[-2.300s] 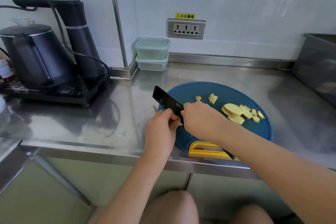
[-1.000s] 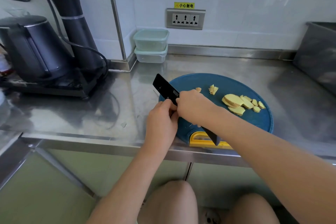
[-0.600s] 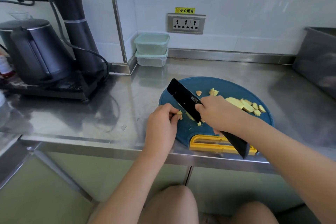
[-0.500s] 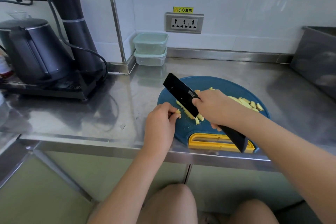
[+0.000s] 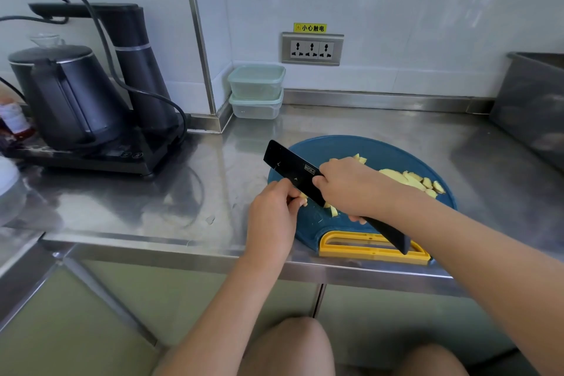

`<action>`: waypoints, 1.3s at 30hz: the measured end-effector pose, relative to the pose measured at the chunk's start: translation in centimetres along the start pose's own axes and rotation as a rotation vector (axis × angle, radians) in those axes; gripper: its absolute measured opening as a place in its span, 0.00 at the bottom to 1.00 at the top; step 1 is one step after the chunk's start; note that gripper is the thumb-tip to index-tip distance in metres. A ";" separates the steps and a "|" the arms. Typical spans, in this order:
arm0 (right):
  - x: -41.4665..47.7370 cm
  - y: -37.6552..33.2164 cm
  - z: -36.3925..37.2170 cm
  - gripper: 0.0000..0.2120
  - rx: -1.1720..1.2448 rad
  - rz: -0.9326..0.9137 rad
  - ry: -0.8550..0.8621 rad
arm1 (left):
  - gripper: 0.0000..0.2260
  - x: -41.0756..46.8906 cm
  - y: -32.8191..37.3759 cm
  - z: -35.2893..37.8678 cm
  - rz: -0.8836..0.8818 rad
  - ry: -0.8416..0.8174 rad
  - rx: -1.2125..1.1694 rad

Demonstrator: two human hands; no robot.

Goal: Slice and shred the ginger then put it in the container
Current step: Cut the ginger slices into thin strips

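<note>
Black kettle (image 5: 64, 94) on its base stands far left on the steel counter (image 5: 183, 192). Two stacked clear containers (image 5: 256, 91) with pale green lids sit in the back corner, well apart from the board. The left hand (image 5: 271, 217) reaches up from below with its fingers curled, pinching a small ginger piece (image 5: 303, 200) on the left part of the blue cutting board (image 5: 335, 146), knuckles against the blade. The black knife (image 5: 293, 171) slants, tip up-left, butt over the board's yellow handle (image 5: 372, 249). The right hand (image 5: 351, 186), back upward, wraps the grip near the blade. Ginger strips (image 5: 334, 210) lie under the edge; ginger slices (image 5: 409, 180) lie on the board's right side. A grey bin (image 5: 534, 107) stands far right.
</note>
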State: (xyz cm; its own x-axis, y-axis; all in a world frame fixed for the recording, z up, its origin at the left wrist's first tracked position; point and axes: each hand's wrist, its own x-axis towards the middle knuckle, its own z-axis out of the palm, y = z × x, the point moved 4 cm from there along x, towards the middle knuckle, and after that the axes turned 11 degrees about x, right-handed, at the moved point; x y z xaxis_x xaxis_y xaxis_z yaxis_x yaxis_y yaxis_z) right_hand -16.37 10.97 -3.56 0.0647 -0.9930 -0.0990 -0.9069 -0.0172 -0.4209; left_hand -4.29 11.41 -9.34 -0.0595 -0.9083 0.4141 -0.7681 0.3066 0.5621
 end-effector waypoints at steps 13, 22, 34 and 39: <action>0.2 0.2 -0.3 0.14 0.009 0.020 -0.133 | 0.02 0.2 -0.3 0.1 0.004 -0.006 -0.057; 0.0 -0.2 -0.2 0.14 -0.011 -0.003 -0.140 | 0.02 0.2 -0.2 0.1 -0.001 -0.005 -0.061; 1.3 0.8 1.1 0.10 -0.025 0.024 -0.045 | 0.03 0.1 0.2 -0.2 0.034 0.012 -0.005; 0.1 -0.7 0.7 0.12 -0.196 0.018 -0.109 | 0.03 0.3 0.1 0.0 0.021 0.003 -0.009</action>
State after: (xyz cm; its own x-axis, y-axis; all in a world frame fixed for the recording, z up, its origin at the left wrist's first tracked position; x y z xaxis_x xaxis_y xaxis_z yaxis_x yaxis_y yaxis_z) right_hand -15.38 10.94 -3.93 0.0827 -0.9749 -0.2066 -0.9711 -0.0323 -0.2363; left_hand -4.33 11.20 -9.17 -0.0735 -0.9008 0.4281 -0.7612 0.3280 0.5595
